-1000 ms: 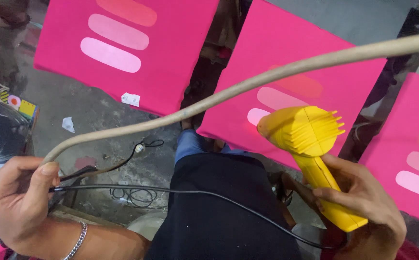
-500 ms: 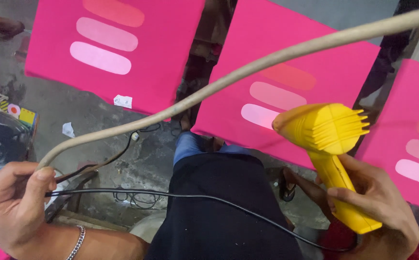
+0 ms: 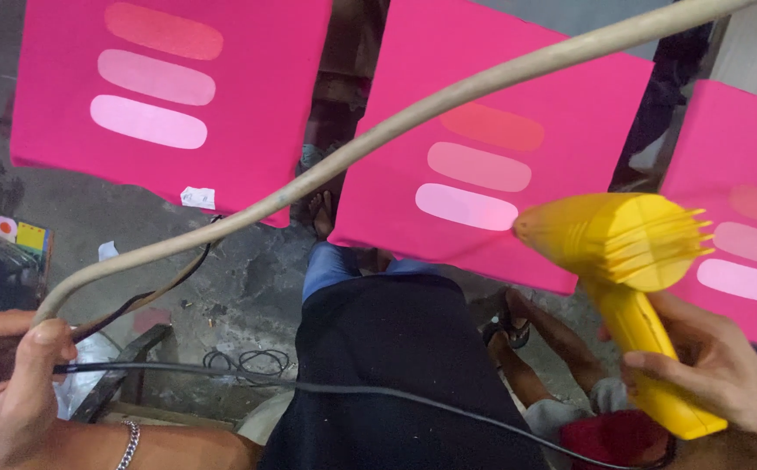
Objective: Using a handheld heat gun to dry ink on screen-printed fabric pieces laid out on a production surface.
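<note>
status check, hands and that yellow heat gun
Left hand gripping beige hose and black cord. Right hand holding yellow heat gun, nozzle at middle pink panel. Nothing between.

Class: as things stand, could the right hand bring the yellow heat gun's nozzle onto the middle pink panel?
Probably yes. The right hand grips the yellow heat gun by its handle, the nozzle already points at the middle pink panel, and nothing sits between them.

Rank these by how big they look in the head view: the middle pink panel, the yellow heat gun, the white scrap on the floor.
1. Middle pink panel
2. Yellow heat gun, though it is held close to the camera, so its true size is unsure
3. White scrap
</note>
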